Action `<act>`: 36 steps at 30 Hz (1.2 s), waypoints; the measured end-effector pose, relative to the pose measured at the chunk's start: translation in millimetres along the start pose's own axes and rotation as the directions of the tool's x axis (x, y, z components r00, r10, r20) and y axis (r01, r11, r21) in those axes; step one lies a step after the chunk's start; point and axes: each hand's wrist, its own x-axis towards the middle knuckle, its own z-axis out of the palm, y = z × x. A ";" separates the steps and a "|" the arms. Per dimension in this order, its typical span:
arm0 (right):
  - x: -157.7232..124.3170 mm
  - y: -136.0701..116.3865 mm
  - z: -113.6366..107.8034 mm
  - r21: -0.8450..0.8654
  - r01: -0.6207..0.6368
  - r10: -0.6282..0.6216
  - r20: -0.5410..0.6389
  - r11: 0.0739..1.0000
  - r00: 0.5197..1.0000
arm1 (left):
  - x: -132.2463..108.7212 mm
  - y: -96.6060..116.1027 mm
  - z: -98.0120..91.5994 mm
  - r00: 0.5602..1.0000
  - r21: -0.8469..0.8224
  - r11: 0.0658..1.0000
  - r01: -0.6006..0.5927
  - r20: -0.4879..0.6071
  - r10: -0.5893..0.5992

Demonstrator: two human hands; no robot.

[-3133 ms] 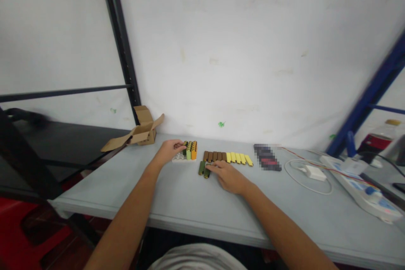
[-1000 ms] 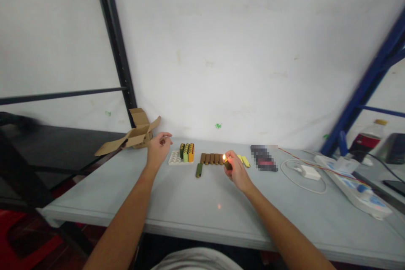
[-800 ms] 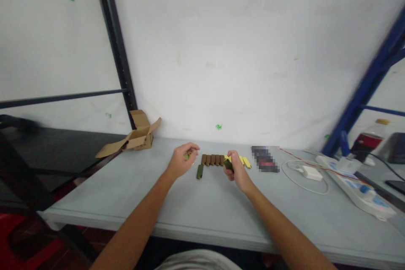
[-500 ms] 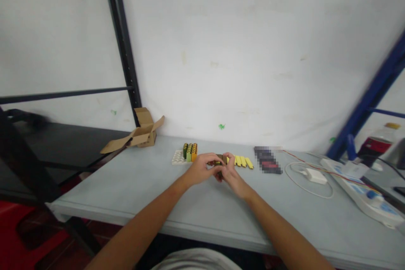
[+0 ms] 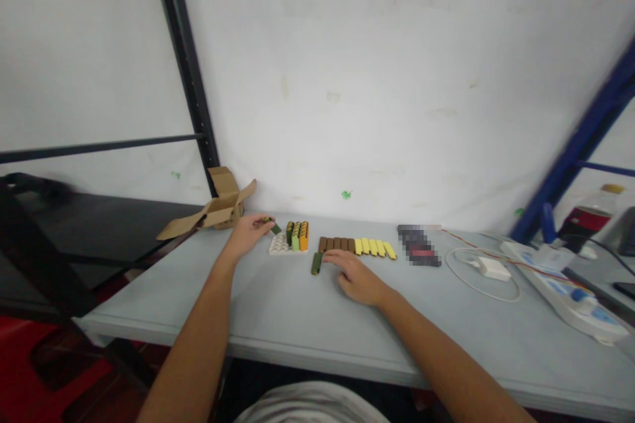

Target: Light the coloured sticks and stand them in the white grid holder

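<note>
My left hand (image 5: 251,234) pinches a dark green lighter (image 5: 276,229), held tilted just above the back left of a white tray (image 5: 280,248) with round holes. Upright in the tray's right part stand rows of dark green, light green and orange lighters (image 5: 304,238). Low over the table, my right hand (image 5: 353,275) has its fingers stretched out, the tips beside another dark green lighter (image 5: 316,264) that lies flat. Whether they touch it I cannot tell. Behind those fingers lies a row of brown lighters (image 5: 337,244), continued to the right by several yellow lighters (image 5: 373,247).
An open cardboard box (image 5: 225,207) stands at the back left. To the right are a pixelated dark item (image 5: 419,248), a white adapter (image 5: 491,269) with a looped cable, a power strip (image 5: 565,297) and a bottle (image 5: 590,215). A wall rises behind the table.
My hands were together over the row and have parted. The left moved left to the tray with a dark green lighter; the right opened, and a second green lighter shows on the table.
</note>
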 end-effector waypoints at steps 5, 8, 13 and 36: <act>1.9 -7.0 0.9 0.030 -0.015 0.014 0.053 0.999 0.999 | -5.4 2.8 13.8 0.968 -0.006 1.000 0.022 0.248 -0.020; 1.9 -8.9 -3.2 0.055 -0.059 0.056 0.047 0.997 0.997 | -6.6 2.9 21.7 0.971 0.011 1.000 0.018 0.240 -0.021; 2.8 -11.6 -0.1 -0.058 -0.009 0.012 0.051 0.998 0.999 | -7.3 0.8 27.6 0.986 0.051 0.999 0.008 0.168 -0.017; 3.3 -17.9 -15.9 -0.297 -0.012 0.043 0.098 0.955 0.994 | -8.4 -0.5 27.5 0.995 0.202 0.979 0.006 0.096 -0.026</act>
